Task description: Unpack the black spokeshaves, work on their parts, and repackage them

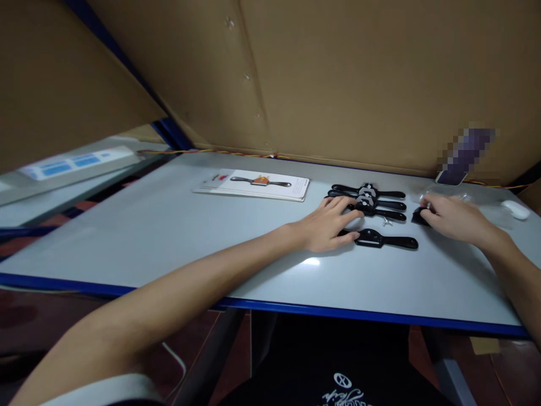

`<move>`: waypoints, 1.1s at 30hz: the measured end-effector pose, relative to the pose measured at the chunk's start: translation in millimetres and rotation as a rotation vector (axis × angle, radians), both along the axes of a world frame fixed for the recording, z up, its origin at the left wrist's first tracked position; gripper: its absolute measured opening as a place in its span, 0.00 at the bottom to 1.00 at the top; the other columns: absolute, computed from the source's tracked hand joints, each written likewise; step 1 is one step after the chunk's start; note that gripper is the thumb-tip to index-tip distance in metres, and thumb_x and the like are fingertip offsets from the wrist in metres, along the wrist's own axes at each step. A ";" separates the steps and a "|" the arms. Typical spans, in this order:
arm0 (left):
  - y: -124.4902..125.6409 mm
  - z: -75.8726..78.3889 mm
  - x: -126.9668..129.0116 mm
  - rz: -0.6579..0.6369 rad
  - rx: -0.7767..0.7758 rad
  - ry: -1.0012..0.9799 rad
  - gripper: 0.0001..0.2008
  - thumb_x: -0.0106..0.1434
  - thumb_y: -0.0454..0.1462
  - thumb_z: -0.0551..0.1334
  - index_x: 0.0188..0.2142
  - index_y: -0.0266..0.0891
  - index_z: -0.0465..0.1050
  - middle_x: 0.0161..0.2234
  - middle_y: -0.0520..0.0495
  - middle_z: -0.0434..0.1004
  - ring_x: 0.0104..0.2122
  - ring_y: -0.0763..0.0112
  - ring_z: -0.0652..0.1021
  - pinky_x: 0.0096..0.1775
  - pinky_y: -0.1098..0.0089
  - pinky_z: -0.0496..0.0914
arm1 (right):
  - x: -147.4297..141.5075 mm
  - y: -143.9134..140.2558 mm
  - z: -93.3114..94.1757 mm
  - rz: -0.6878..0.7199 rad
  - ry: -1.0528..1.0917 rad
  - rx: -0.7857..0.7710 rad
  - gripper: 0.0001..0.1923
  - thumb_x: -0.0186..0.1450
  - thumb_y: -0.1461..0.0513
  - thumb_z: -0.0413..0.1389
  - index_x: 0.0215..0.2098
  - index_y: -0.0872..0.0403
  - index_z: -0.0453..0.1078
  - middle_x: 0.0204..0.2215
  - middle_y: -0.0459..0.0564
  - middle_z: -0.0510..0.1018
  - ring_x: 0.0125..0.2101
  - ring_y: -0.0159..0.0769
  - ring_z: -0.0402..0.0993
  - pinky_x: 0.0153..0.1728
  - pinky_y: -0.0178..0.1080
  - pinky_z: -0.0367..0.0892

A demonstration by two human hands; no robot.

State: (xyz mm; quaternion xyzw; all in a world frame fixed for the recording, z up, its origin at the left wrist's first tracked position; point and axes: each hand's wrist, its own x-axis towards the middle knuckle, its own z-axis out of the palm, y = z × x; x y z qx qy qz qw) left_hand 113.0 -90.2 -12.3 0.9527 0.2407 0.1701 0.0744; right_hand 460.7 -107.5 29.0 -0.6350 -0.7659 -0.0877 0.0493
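My left hand (327,225) lies with fingers spread over the left handles of several black spokeshaves; I cannot tell how firmly it touches them. Three spokeshaves (367,197) with silver caps are lined up close together behind it. Nearer the front edge lies a bare black spokeshave body (371,238), its left handle partly under my left hand. Between them sits a small silver wing-shaped screw (386,222). To the right, my right hand (450,217) pinches a small black piece (420,216) at the tabletop; its far side is hidden by the fingers.
Flat packaging cards (262,185) with a spokeshave picture lie at the back left. Clear plastic (462,194) is behind my right hand, near a phone-like purple object (465,158) and a white mouse (515,210). Cardboard walls (338,79) border the white table (169,237).
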 end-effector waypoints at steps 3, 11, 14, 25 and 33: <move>0.3 -0.6 -0.2 -0.004 -0.012 0.014 0.25 0.75 0.48 0.51 0.64 0.39 0.67 0.63 0.29 0.65 0.63 0.43 0.67 0.62 0.38 0.62 | -8.9 -2.9 1.7 -0.037 -0.001 0.057 0.10 0.66 0.58 0.53 0.35 0.50 0.77 0.30 0.52 0.84 0.25 0.42 0.73 0.27 0.41 0.57; 0.2 -0.2 -0.4 0.011 0.010 0.045 0.25 0.77 0.50 0.49 0.65 0.41 0.66 0.63 0.32 0.66 0.61 0.46 0.68 0.62 0.40 0.62 | -53.4 -25.9 9.2 0.160 0.332 0.270 0.09 0.63 0.54 0.60 0.37 0.50 0.76 0.36 0.54 0.85 0.34 0.48 0.80 0.32 0.45 0.67; 0.5 -0.3 -0.6 0.015 0.009 0.054 0.25 0.78 0.50 0.47 0.65 0.41 0.67 0.63 0.32 0.66 0.61 0.47 0.68 0.62 0.40 0.63 | -59.0 -27.8 3.8 0.467 0.315 0.139 0.09 0.68 0.57 0.55 0.37 0.50 0.77 0.35 0.53 0.85 0.36 0.46 0.80 0.39 0.46 0.71; -1.3 2.4 -1.2 0.015 0.025 0.085 0.25 0.78 0.49 0.48 0.63 0.38 0.70 0.64 0.28 0.65 0.63 0.43 0.68 0.62 0.40 0.63 | -53.0 -26.8 3.8 0.519 -0.009 0.068 0.17 0.73 0.60 0.50 0.35 0.51 0.82 0.28 0.53 0.82 0.33 0.44 0.76 0.36 0.44 0.65; -1.1 3.7 -1.4 -0.004 0.046 0.092 0.24 0.78 0.48 0.47 0.61 0.39 0.71 0.65 0.29 0.65 0.64 0.43 0.68 0.60 0.44 0.64 | -50.9 -27.2 8.0 0.268 0.259 0.333 0.10 0.66 0.55 0.58 0.34 0.50 0.80 0.24 0.49 0.82 0.26 0.41 0.76 0.30 0.42 0.63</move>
